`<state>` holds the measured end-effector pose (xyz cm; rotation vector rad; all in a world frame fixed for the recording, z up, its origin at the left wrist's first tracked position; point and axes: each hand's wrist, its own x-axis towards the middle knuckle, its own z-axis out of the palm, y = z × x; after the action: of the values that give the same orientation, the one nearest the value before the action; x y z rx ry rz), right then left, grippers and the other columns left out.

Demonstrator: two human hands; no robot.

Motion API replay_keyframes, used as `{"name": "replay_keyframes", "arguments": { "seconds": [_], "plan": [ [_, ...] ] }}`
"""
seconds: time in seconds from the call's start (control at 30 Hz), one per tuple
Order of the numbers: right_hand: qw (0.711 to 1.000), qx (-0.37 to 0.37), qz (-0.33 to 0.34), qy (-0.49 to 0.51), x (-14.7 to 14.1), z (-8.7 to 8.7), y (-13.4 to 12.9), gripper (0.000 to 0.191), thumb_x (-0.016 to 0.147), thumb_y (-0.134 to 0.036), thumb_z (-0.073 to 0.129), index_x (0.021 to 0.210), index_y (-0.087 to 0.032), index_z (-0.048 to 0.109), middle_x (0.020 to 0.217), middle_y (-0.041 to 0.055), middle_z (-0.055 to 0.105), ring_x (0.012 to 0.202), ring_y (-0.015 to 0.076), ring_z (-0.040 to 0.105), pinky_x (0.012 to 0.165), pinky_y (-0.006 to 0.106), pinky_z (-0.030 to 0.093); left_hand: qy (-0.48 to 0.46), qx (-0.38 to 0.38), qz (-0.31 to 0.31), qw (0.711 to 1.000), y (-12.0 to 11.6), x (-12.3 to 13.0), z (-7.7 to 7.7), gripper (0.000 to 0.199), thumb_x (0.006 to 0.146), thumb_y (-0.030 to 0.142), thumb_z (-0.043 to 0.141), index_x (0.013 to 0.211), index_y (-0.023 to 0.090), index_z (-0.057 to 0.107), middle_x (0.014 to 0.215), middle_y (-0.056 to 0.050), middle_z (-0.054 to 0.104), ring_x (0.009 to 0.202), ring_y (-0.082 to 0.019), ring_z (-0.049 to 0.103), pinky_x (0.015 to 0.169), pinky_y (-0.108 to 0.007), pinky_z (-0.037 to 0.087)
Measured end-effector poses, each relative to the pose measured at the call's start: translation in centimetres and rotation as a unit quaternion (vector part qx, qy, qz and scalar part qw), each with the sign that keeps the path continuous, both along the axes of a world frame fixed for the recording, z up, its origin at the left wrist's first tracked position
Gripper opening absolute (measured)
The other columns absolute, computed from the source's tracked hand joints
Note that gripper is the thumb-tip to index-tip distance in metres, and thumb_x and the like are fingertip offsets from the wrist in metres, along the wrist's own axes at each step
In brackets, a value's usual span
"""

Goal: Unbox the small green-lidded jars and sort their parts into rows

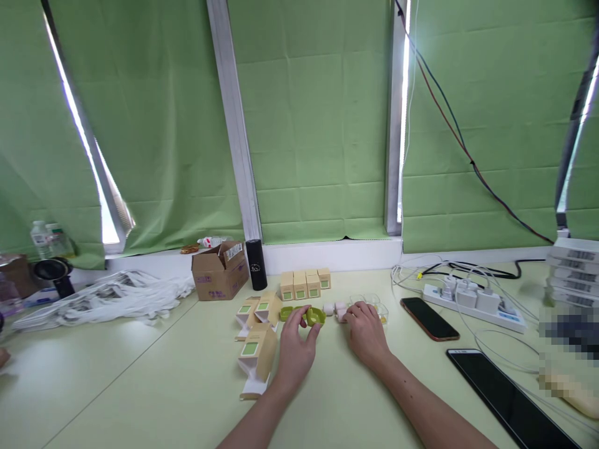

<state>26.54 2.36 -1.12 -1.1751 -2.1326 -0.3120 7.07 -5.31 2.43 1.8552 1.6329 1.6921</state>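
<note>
Pale green worktop (154, 393) spans my view, a brown box (218, 277) near its back. My left hand (298, 352) is right of the front beige cartons (262, 350), grip clasped on a green case (317, 316). Beside a clear tray (384, 312), my right hand (367, 330) seems to touch small white pieces (340, 308); I can't tell whether that grip is closed.

Four small closed cartons (300, 285) are standing toward the back edge of the bench (154, 386); three opened cartons (262, 349) are lying nearer its front edge. One cardboard box (218, 277) and one black cylinder (256, 265) are standing by the back edge, and one power strip (475, 308) is lying toward the back right corner.
</note>
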Motion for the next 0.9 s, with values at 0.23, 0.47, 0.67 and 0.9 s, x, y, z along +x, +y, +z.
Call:
{"name": "replay_keyframes", "arguments": {
  "seconds": [0.23,0.47,0.67,0.9],
  "plan": [
    [0.999,0.027,0.012,0.036,0.0,-0.1,0.0,0.035,0.072,0.008,0.059,0.088,-0.02,0.073,0.096,0.0075,0.072,0.102,0.0268,0.055,0.088,0.038,0.036,-0.015,-0.007,-0.008,1.0,0.0,-0.1,0.1,0.039,0.087,0.037,0.066,0.122,0.019,0.067,0.102,-0.008,0.067,0.092,-0.024,0.062,0.092,-0.041,0.049],
    [0.987,0.076,0.064,0.126,0.4,0.6,-0.8,0.028,0.085,0.002,0.052,0.091,-0.02,0.067,0.097,0.0073,0.07,0.099,0.0262,0.056,0.085,0.04,0.04,-0.103,-0.024,-0.086,0.991,0.3,-0.3,-0.1,0.044,0.082,0.032,0.072,0.124,0.02,0.066,0.111,-0.01,0.072,0.096,-0.024,0.062,0.084,-0.036,0.047],
    [0.959,0.091,0.192,0.187,-0.6,2.0,-2.9,0.036,0.089,-0.012,0.057,0.124,-0.023,0.057,0.118,0.0099,0.067,0.116,0.0308,0.056,0.097,0.05,0.046,-0.225,-0.015,-0.192,0.955,0.6,0.0,0.1,0.053,0.073,0.035,0.085,0.119,0.017,0.066,0.117,-0.014,0.073,0.105,-0.026,0.066,0.086,-0.035,0.049],
    [0.945,0.061,0.247,0.206,-2.0,2.6,-4.5,0.06,0.086,-0.016,0.064,0.143,-0.023,0.043,0.135,0.0148,0.058,0.131,0.0353,0.049,0.106,0.057,0.048,-0.312,-0.078,-0.24,0.916,-0.1,0.4,1.1,0.061,0.069,0.049,0.09,0.115,0.016,0.065,0.111,-0.015,0.077,0.098,-0.026,0.072,0.09,-0.038,0.055]
  ]
}}
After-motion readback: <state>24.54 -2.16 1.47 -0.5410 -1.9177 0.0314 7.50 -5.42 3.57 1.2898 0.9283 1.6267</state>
